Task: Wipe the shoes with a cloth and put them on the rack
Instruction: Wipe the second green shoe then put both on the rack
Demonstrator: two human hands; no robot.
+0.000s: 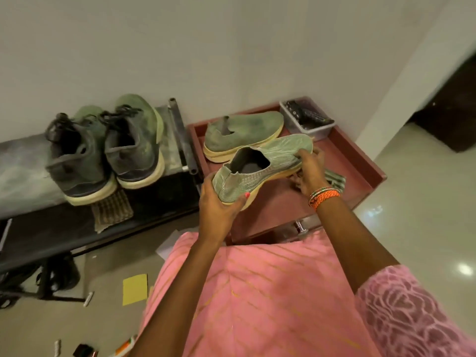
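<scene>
I hold a pale green slip-on shoe [260, 166] with a cream sole above the red-brown table [360, 161]. My left hand [219, 204] grips its heel from below, thumb on the side. My right hand [309, 171] grips the toe end; a striped green cloth [336, 180] shows under that hand, and whether the fingers hold it is unclear. Its dusty twin shoe [242, 132] lies on the table behind. Two dusty dark green lace-up sneakers [108, 148] stand on the grey top of the black rack [25, 163], heels toward me.
A clear plastic tub [306, 119] with dark items sits at the table's back corner. A checked cloth [112, 211] hangs under the sneakers at the rack's edge. Yellow paper [135, 289] and small bits lie on the tiled floor. White walls stand behind.
</scene>
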